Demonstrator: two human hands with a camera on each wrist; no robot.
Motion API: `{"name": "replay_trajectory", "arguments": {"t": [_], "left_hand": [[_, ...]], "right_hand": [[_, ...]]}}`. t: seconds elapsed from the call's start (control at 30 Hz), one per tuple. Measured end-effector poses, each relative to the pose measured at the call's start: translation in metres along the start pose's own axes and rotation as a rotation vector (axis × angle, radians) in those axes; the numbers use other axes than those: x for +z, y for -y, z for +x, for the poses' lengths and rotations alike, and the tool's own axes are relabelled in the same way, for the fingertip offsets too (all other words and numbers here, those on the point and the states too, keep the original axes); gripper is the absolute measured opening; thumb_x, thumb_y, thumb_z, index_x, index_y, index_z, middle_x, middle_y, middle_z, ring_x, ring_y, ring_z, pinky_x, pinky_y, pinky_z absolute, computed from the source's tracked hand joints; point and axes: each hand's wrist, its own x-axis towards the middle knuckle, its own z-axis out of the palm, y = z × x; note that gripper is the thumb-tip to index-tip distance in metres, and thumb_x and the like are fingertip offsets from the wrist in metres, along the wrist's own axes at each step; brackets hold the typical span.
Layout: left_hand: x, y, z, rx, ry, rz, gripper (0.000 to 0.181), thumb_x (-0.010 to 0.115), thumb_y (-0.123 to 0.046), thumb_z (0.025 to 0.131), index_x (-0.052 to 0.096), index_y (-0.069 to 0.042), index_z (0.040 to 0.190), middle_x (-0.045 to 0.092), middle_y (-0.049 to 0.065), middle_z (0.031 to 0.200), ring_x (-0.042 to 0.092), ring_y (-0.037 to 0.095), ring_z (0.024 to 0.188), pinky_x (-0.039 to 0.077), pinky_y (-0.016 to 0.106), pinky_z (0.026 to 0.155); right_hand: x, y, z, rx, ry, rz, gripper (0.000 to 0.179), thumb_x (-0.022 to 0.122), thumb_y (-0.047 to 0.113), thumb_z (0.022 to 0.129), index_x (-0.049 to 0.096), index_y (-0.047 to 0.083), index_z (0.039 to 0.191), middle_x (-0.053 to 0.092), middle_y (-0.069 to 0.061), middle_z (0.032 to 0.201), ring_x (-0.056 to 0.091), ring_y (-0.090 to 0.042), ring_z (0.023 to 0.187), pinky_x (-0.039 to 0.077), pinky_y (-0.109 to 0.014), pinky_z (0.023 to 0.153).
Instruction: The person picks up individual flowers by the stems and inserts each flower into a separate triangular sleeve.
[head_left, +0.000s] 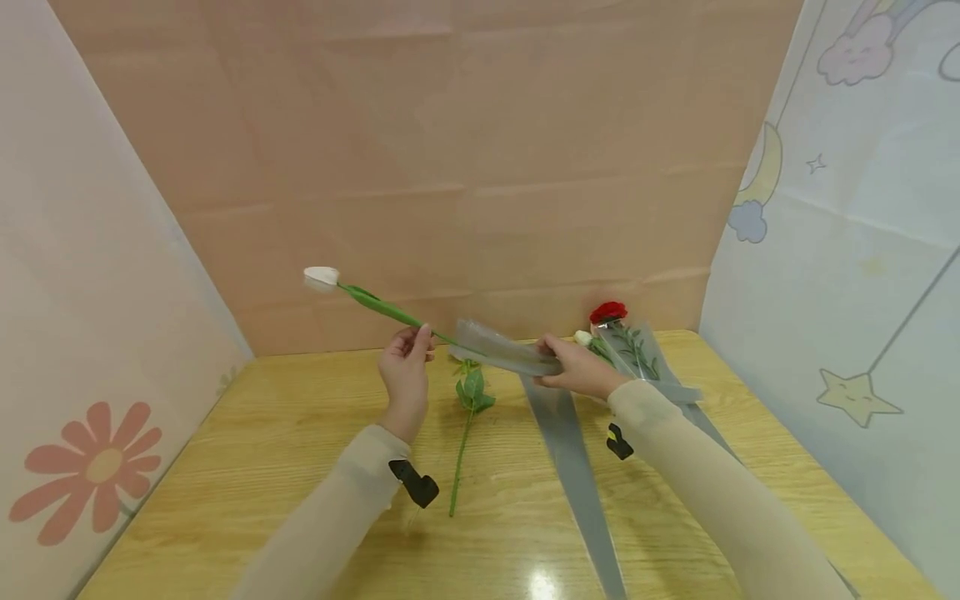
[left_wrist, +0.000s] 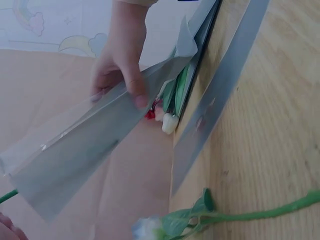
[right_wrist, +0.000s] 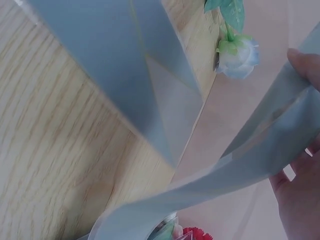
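My left hand pinches the green stem of a white tulip between thumb and fingers, above the table's back part. The bloom points up and left. The stem's lower end runs into the mouth of a grey, partly clear flower sleeve. My right hand grips that sleeve near its narrower end, its thumb across the near face in the left wrist view. Below, between the hands, a pale blue-white rose lies on the table with its leafy stem toward me.
Another grey sleeve lies flat on the wooden table, right of the rose. Wrapped flowers at the back right include a red bloom and a white tulip bud. A pinkish-tan backdrop and printed side panels enclose the table.
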Motion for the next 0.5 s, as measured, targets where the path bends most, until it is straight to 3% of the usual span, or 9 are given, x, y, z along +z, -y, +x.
{"name": "replay_trajectory", "arguments": {"t": [0.13,0.27,0.37,0.43,0.5], "left_hand": [[0.007,0.003,-0.002,-0.111,0.064,0.2,0.026,0.071,-0.03,0.089,0.071,-0.004,0.093,0.061,-0.003,0.085,0.05,0.009,0.077,0.043,0.024,0.071],[0.008,0.006,0.001,-0.192,0.19,0.31,0.031,0.07,-0.03,0.09,0.071,-0.001,0.1,0.065,0.008,0.107,0.054,0.022,0.107,0.042,0.043,0.097],[0.008,0.004,0.006,-0.258,0.282,0.373,0.032,0.069,-0.028,0.09,0.07,0.0,0.105,0.064,0.011,0.116,0.05,0.028,0.119,0.035,0.052,0.107],[0.008,0.002,0.009,-0.289,0.343,0.422,0.03,0.069,-0.028,0.09,0.07,-0.003,0.106,0.064,0.008,0.114,0.054,0.022,0.109,0.042,0.046,0.099],[0.007,-0.001,0.011,-0.299,0.404,0.473,0.026,0.068,-0.029,0.091,0.069,-0.007,0.104,0.065,0.005,0.107,0.051,0.017,0.083,0.044,0.037,0.08]], "right_hand": [[0.001,0.002,0.0,-0.004,-0.01,-0.02,0.042,0.077,0.024,0.085,0.049,0.014,0.115,0.062,-0.01,0.119,0.06,-0.026,0.111,0.047,-0.046,0.097],[0.002,0.003,0.001,-0.023,-0.013,-0.035,0.041,0.076,0.024,0.085,0.05,0.014,0.115,0.063,-0.008,0.114,0.062,-0.023,0.104,0.049,-0.045,0.093],[0.003,0.003,0.001,-0.035,-0.01,-0.045,0.04,0.076,0.024,0.085,0.049,0.014,0.114,0.064,-0.007,0.11,0.062,-0.02,0.098,0.051,-0.043,0.089],[0.005,0.002,0.001,-0.042,-0.01,-0.057,0.039,0.076,0.022,0.086,0.049,0.014,0.113,0.064,-0.006,0.106,0.062,-0.018,0.094,0.051,-0.04,0.086],[0.006,0.001,0.0,-0.052,-0.016,-0.062,0.037,0.075,0.019,0.086,0.049,0.013,0.111,0.064,-0.005,0.104,0.061,-0.017,0.091,0.051,-0.038,0.083]]}}
